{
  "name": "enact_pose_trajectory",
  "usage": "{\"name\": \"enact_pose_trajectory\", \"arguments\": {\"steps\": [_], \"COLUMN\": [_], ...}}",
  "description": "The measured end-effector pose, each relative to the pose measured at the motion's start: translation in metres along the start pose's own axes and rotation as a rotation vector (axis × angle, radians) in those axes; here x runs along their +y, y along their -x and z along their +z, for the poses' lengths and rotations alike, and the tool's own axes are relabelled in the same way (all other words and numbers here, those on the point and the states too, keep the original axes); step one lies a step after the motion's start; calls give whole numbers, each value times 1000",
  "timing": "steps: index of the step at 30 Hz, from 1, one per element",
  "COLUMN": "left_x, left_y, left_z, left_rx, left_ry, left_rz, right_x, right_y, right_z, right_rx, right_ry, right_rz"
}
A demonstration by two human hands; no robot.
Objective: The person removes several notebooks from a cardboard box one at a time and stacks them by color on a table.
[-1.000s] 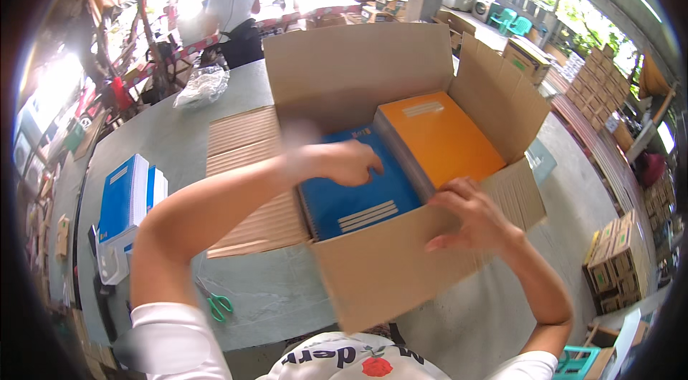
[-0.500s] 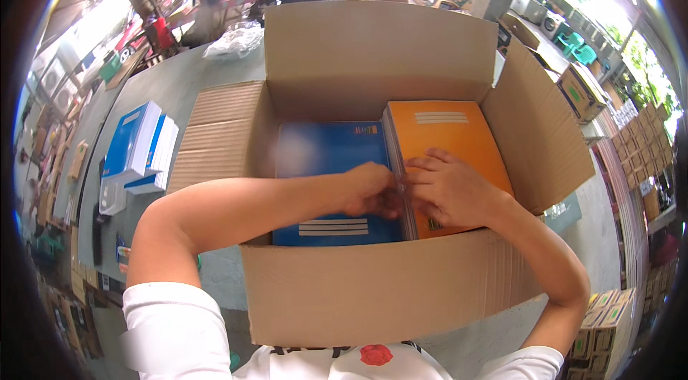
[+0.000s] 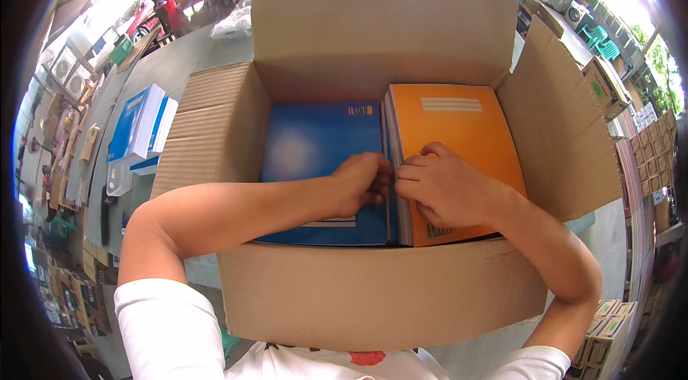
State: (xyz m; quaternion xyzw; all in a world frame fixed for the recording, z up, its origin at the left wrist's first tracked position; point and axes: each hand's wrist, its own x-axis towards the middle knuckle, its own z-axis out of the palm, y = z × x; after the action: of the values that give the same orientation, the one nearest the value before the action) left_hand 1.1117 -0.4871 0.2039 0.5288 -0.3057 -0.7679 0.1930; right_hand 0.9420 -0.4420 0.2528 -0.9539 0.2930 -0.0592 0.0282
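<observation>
An open cardboard box [image 3: 387,294] stands in front of me with two stacks of notebooks side by side in it. On the left is a blue notebook [image 3: 315,136] on top; on the right, an orange notebook [image 3: 459,136] tops a thick stack. My left hand [image 3: 362,183] lies over the blue cover's right edge, its fingers curled at the narrow gap between the stacks; what they hold, if anything, is hidden. Over the orange stack's left edge, my right hand [image 3: 451,186] bends its fingers down along the notebooks' side.
More blue notebooks [image 3: 136,122] are piled on the grey table [image 3: 190,47] left of the box, beside a clear plastic container [image 3: 118,178]. Crumpled plastic [image 3: 233,24] lies behind them. The raised flaps [image 3: 566,115] flank the stacks. Small cartons [image 3: 609,330] stand at the lower right.
The view has shifted, and the box appears larger and closer. My left hand has drawn slightly left from the orange stack, and the gap between the stacks shows more. My right fingers are more bent.
</observation>
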Motion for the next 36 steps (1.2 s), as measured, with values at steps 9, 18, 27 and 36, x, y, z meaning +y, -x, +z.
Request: {"name": "enact_pose_trajectory", "arguments": {"steps": [9,18,27,36], "left_x": [3,29,23,14], "left_y": [-11,16,23,31], "left_z": [-10,23,19,27], "left_rx": [-187,-46,-215,-207], "left_ry": [82,-12,-94,86], "left_rz": [-154,-7,43,35], "right_x": [-6,1,-2,-2], "right_y": [-3,23,22,21], "right_z": [-22,-71,-70,-66], "right_rx": [13,146,64,133], "right_ry": [52,34,58,41], "right_rz": [12,210,233,209]}}
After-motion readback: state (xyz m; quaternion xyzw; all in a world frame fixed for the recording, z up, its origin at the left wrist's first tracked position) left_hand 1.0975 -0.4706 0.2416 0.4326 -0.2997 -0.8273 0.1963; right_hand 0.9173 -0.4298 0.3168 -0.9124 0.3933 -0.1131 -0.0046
